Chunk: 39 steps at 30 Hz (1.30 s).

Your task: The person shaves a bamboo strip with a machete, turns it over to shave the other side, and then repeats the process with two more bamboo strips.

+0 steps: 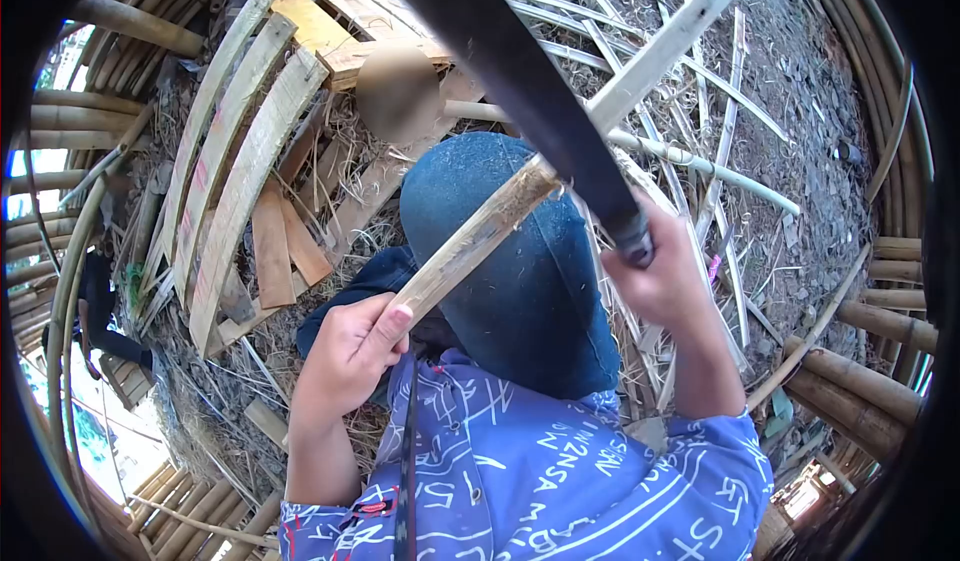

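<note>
Littered ground (815, 166), right grip (662, 273) around knife (535, 76)

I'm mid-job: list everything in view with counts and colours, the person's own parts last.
Large knife: one, dark, upper centre
Wooden strip: one, tan, crossing behind the blade
Curved boards: three, pale, left
Short boards: several, brown, beside them
Loose strips: many, pale, upper right
Bamboo poles: many, tan, both sides
Shirt: one, purple-blue, bottom
Strap: one, black, over the shirt
Jeans: one pair, blue, centre
Left hand: one, bare, gripping the strip
Right hand: one, bare, gripping the knife
</note>
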### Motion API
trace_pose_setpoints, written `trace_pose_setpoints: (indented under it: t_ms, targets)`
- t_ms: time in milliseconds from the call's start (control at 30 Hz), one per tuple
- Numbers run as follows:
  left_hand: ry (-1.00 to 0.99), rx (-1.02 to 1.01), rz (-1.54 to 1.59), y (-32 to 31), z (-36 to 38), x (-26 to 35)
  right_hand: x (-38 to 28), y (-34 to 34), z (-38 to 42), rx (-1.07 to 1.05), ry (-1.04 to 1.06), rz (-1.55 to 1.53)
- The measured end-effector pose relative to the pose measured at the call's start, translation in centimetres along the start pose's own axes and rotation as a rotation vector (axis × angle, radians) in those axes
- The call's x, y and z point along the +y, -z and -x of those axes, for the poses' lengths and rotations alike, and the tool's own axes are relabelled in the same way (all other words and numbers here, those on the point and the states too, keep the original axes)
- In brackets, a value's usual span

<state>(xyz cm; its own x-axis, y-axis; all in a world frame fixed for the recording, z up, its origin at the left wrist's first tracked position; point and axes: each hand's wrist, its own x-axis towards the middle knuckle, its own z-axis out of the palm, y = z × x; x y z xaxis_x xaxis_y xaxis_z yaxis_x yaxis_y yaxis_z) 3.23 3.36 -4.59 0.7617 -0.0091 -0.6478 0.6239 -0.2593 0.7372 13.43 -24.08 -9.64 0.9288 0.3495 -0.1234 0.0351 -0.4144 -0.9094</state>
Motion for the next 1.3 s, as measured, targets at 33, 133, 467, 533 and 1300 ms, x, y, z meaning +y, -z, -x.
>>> trace_pose_setpoints:
  t_ms: [33,133,467,533,1300]
  targets:
    - [-0.007,0.003,0.02,0.1,-0.1,-0.2,0.0,0.8,-0.5,0.008,-0.01,0.046]
    - [0.005,-0.021,0.014,-0.5,-0.1,0.2,-0.5,-0.6,0.3,-0.009,-0.144,-0.052]
    - [-0.053,-0.023,0.071,-0.1,-0.1,-1.0,-0.9,-1.1,0.6,-0.028,-0.035,-0.091]
    - [-0.056,-0.006,0.073,-0.2,-0.2,-0.9,0.0,0.3,-0.5,-0.04,-0.133,-0.069]
    - [-0.259,0.211,-0.134,-2.5,-0.4,-0.5,-5.0,-3.4,-0.6,0.116,-0.094,-0.448]
